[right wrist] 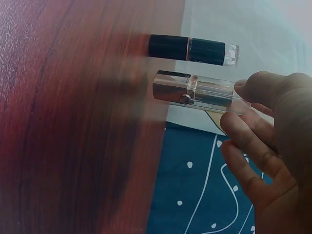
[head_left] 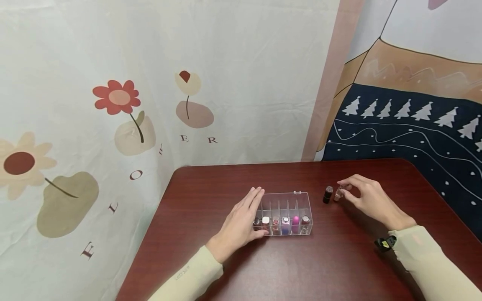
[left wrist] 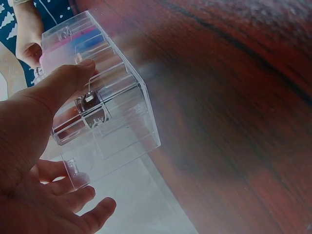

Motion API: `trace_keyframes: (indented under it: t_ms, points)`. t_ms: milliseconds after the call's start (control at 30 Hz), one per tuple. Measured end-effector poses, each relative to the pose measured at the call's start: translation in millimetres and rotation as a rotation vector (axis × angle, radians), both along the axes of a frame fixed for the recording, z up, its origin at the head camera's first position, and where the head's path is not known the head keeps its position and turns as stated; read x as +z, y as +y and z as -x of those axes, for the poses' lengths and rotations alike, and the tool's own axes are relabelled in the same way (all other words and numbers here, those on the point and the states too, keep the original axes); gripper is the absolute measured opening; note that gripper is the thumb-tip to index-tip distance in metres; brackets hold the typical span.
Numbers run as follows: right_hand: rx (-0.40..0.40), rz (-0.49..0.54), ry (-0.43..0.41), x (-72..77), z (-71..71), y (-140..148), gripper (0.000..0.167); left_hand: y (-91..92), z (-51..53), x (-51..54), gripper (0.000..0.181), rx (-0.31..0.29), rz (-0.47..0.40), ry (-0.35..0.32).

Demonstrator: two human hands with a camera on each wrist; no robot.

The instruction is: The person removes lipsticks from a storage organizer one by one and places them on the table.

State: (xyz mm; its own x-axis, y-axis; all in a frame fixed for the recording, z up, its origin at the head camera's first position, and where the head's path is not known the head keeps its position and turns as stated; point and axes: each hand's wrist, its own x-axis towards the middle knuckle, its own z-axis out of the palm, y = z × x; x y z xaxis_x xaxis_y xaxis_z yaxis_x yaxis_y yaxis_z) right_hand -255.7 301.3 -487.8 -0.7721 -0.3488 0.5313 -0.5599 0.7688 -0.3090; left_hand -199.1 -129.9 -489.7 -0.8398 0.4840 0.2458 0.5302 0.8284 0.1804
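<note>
A clear plastic lipstick organizer stands on the table, with several lipsticks in its front row of compartments; among them is one with a bright pink top. My left hand grips the organizer's left end, thumb along the front and fingers toward the back. To the right, my right hand pinches the clear top of a lipstick tube between thumb and fingers. The tube is upright, with a shiny rose-brown base at or very near the tabletop. Beside it, apart, a black lipstick with a clear faceted end stands upright.
The dark red wooden table ends at a back edge against a pale cloth printed with flowers. A navy cloth with white trees hangs behind the right side. A dark wristband is at my right wrist.
</note>
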Motion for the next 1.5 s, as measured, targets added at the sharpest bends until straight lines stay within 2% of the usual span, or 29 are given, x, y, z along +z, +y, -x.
trace_keyframes:
  t_ms: [1167, 1500]
  points:
    - [0.002, -0.001, -0.047, -7.4, 5.7, -8.0, 0.034, 0.0, 0.0, -0.9, 0.134, -0.001, 0.005, -0.006]
    - [-0.010, -0.026, -0.151, -3.1, 3.0, -7.6, 0.041, -0.2, 0.7, -1.9, 0.134, -0.006, 0.002, 0.007]
